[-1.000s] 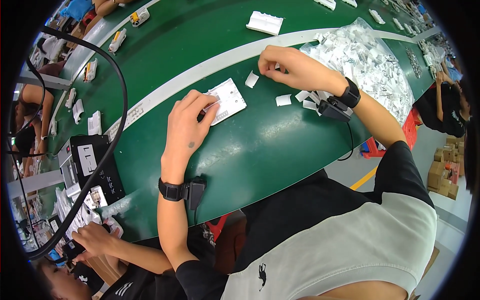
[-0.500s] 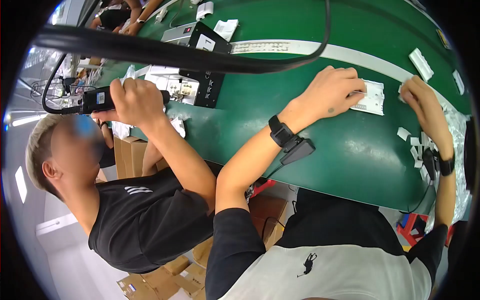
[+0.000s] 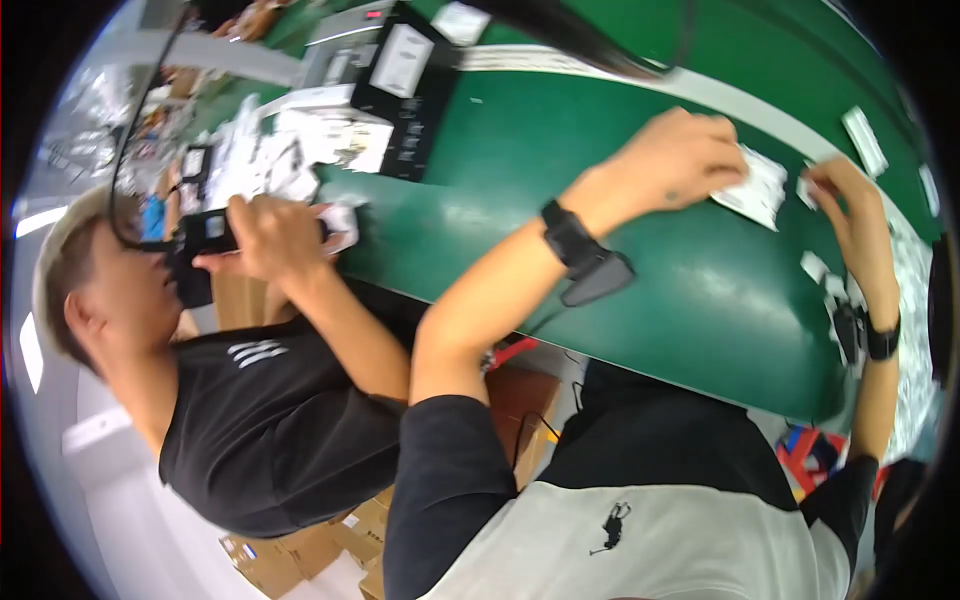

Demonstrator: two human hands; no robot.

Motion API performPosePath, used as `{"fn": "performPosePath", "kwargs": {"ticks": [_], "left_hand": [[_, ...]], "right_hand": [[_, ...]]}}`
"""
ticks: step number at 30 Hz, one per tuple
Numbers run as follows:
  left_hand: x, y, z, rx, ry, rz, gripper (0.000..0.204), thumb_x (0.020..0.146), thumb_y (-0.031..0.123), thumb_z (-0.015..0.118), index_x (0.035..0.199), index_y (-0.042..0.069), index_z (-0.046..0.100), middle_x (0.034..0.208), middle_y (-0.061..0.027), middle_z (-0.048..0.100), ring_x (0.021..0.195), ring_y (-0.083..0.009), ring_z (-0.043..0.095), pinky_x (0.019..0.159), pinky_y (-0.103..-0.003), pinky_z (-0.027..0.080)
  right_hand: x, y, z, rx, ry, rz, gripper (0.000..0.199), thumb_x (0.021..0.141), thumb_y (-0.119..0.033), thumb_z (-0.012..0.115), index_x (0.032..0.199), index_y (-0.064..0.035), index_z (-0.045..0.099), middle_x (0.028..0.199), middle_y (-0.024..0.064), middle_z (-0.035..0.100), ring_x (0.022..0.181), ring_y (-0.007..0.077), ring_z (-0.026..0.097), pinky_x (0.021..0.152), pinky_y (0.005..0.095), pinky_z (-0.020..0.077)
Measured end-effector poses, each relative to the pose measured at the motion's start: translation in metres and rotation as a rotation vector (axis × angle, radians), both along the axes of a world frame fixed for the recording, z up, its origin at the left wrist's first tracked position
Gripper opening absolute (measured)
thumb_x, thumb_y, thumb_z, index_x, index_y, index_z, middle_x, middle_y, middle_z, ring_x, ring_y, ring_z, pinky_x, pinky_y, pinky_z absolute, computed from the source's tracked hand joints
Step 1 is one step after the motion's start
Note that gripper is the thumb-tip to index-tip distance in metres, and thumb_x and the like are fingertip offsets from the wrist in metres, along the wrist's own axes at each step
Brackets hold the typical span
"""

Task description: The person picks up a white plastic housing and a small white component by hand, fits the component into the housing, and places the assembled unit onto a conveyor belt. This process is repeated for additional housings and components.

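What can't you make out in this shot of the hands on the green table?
Head view:
- White packet: partly hidden under the left hand; its print is blurred.
- Right hand: fingertips smeared by motion, so any grip is unclear.
- Small white pieces: too small to identify.
- Co-worker's black device: blurred.

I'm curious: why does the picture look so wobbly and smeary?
Head view: the fisheye lens bends the green table edges and leaves black corners; the left hand, right hand and white tray are motion-blurred; ceiling light glares white along the left rim.
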State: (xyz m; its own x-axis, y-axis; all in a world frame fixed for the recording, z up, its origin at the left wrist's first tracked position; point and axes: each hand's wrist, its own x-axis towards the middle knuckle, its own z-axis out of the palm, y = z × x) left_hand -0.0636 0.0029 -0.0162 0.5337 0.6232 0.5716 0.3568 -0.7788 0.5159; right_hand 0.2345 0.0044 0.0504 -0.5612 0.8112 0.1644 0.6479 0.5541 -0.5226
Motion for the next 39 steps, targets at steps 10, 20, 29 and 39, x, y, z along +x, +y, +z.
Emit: {"fn": "performPosePath", "kwargs": {"ticks": [10,20,29,39], "left_hand": [[-0.009,-0.009,0.011,-0.196,0.102,0.113,0.009,0.09,0.018,0.076,0.096,0.011,0.075,0.088,-0.0026,0.063,0.078,-0.0254,0.059,0.074,-0.035,0.047],[-0.002,-0.012,0.01,-0.22,0.096,0.136,0.009,0.09,0.019,0.076,0.093,0.01,0.075,0.088,-0.0011,0.064,0.072,-0.022,0.058,0.072,-0.034,0.046],[-0.002,-0.014,0.015,-0.246,0.066,0.155,0.008,0.09,0.016,0.076,0.094,0.01,0.075,0.088,-0.0024,0.064,0.068,-0.024,0.059,0.074,-0.036,0.049],[0.003,-0.009,0.027,-0.11,0.152,0.164,0.011,0.088,0.017,0.078,0.096,0.01,0.076,0.093,-0.0021,0.066,0.091,-0.0245,0.061,0.081,-0.036,0.047]], "right_hand": [[-0.066,-0.01,-0.005,0.115,0.012,0.173,0.018,0.092,-0.004,0.069,0.109,-0.0039,0.064,0.098,0.0109,0.067,0.088,0.0315,0.067,0.077,0.0399,0.0532],[-0.064,-0.011,-0.019,0.073,0.196,0.082,0.021,0.093,-0.005,0.072,0.112,-0.0039,0.064,0.096,0.0103,0.07,0.091,0.0266,0.07,0.079,0.0362,0.0552],[-0.062,-0.015,-0.026,0.041,0.306,0.057,0.016,0.092,-0.007,0.074,0.104,-0.0041,0.065,0.093,0.0085,0.069,0.087,0.0254,0.069,0.079,0.0355,0.0541],[-0.059,-0.007,-0.032,0.387,0.144,0.104,0.011,0.093,-0.006,0.072,0.101,-0.0068,0.065,0.092,0.0035,0.066,0.087,0.0279,0.063,0.083,0.0375,0.0507]]}}
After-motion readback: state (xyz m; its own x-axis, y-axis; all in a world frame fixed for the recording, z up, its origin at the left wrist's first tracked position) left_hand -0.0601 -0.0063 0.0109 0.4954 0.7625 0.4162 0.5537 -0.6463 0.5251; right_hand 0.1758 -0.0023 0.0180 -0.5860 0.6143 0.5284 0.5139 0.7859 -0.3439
